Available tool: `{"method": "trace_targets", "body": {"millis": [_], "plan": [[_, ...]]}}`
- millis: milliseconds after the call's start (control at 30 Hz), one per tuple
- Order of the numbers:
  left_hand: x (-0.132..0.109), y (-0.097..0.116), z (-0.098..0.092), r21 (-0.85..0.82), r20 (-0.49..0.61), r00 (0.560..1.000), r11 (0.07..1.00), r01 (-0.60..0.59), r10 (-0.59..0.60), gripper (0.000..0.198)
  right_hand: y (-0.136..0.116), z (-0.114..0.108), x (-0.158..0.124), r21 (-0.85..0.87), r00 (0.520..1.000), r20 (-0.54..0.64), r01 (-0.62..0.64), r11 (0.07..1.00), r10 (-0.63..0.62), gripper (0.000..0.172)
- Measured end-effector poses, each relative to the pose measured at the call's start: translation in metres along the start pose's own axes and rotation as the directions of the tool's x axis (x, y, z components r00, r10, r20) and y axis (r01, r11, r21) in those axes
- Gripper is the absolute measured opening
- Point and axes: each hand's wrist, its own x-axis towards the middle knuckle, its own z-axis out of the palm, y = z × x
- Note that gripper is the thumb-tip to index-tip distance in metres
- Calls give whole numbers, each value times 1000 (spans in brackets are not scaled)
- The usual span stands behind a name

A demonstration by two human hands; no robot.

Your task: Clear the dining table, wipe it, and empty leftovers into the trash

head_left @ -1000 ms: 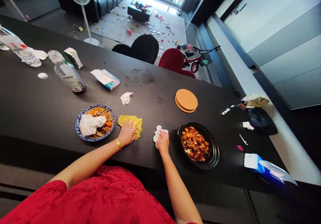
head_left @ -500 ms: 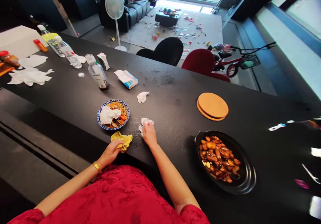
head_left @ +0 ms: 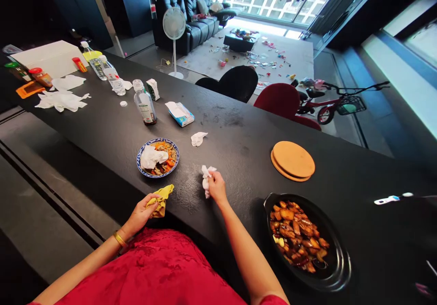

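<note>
My left hand [head_left: 142, 213] is closed around a crumpled yellow cloth [head_left: 161, 201] at the table's front edge. In my right hand [head_left: 217, 187] is a wadded white tissue [head_left: 206, 180], gripped just over the black tabletop [head_left: 235, 168]. Between the hands, a patch of the table looks wet and shiny. Behind my left hand stands a blue-and-white plate [head_left: 139, 164] of chopped food, with a crumpled tissue [head_left: 150, 156] lying on top. Another loose tissue [head_left: 198, 138] rests beyond my right hand.
A black pot [head_left: 341, 259] of braised food stands at right, with round wooden trivets [head_left: 293, 159] behind it. A glass bottle [head_left: 145, 104], a tissue pack [head_left: 180, 114] and water bottles [head_left: 114, 78] stand farther back. Chairs [head_left: 278, 102] line the far side.
My left hand has lifted the yellow cloth slightly off the table edge and shifted left. My right hand has moved a little right with the tissue. The view has tilted up.
</note>
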Motion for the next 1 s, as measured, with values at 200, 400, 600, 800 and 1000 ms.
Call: {"method": "trace_targets", "body": {"millis": [200,400,600,800,1000], "plan": [[-4,16,8,-208,-22,998,976,60,-66,44,-36,-8,124,-113,993,-96,58,992,-69,39],[-10,1,7,-273,-85,992,959,72,-98,48,-45,25,191,-261,988,62,156,953,-145,33],[-10,-8,8,-320,-95,989,944,76,-112,47,-20,52,172,-307,947,220,294,905,-233,38],[0,6,14,-328,-10,994,940,97,-106,43,2,47,62,-203,898,214,425,882,-383,43],[5,18,13,-321,0,989,937,139,-147,44,6,46,-72,14,857,103,507,862,-506,45]]}}
